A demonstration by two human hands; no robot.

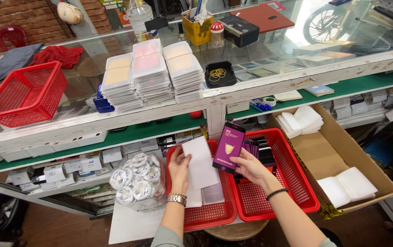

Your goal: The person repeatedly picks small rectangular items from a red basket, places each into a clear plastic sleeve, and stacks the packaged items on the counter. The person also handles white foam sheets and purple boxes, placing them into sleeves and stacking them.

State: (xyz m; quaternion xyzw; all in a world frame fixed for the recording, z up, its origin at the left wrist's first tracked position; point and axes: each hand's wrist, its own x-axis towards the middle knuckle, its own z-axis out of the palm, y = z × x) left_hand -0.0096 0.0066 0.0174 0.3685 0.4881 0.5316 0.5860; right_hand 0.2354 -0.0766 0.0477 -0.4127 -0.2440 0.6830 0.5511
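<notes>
The purple packet (228,146) — a flat, phone-sized pack with a pale emblem on its front — stands upright in the right hand (250,167), pinched along its lower right edge between thumb and fingers, face toward the camera. Just left of those fingers, nearly touching the packet's edge, is a white sleeve (200,162), a plain flat rectangle tilted slightly, gripped by the left hand (178,167) along its lower left side; the thumb lies over the front, the other fingers are hidden behind it. A metal wristwatch (177,199) sits on the left wrist, a dark band (277,193) on the right.

Below the left fingers is a red tray (208,215) with more pale sleeves lying in it; below and behind the right fingers is a second red basket (292,183) holding a row of dark packets (259,148) on edge. Left of the left hand lies a clear bag of round white rings (134,180). Right of the right hand stands an open cardboard box (338,151) with white sleeves stacked inside.

Above both hands, on the glass counter (269,59), sit stacks of clear-wrapped packs (150,73), an empty red basket (25,93) and a black dish of rubber bands (218,74).
</notes>
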